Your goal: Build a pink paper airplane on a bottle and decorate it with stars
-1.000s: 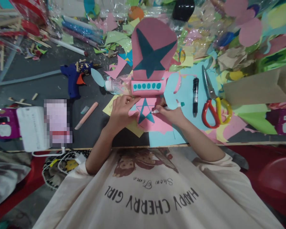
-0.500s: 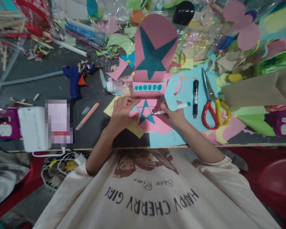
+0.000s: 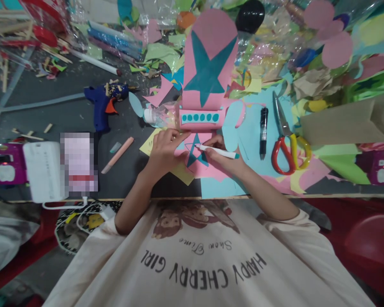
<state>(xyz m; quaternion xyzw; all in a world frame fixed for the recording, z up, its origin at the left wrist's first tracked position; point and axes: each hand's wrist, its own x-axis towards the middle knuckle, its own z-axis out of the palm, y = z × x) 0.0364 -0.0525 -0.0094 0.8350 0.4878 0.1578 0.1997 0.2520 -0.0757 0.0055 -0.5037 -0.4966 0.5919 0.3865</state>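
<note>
Between the fingers of my right hand is a white marker with a teal end, its tip on the star drawn on pink paper. The star is partly coloured teal, and some of its parts are still pink inside the outline. My left hand lies on the paper's left side, thumb and fingers apart, holding nothing. Just beyond is a pink-wrapped plastic bottle with a strip of teal dots. A rounded pink flap with a large teal star rises behind it, and light-blue paper ovals stick out at its sides.
To the right lie a black pen and red-and-yellow scissors. On the left are a blue glue gun, a peach marker, a phone and a white power bank. Paper scraps and plastic wrap crowd the back.
My right hand has shifted left, and the marker tip has moved up and left across the star. The flap and bottle have tilted slightly. My left hand stays in place.
</note>
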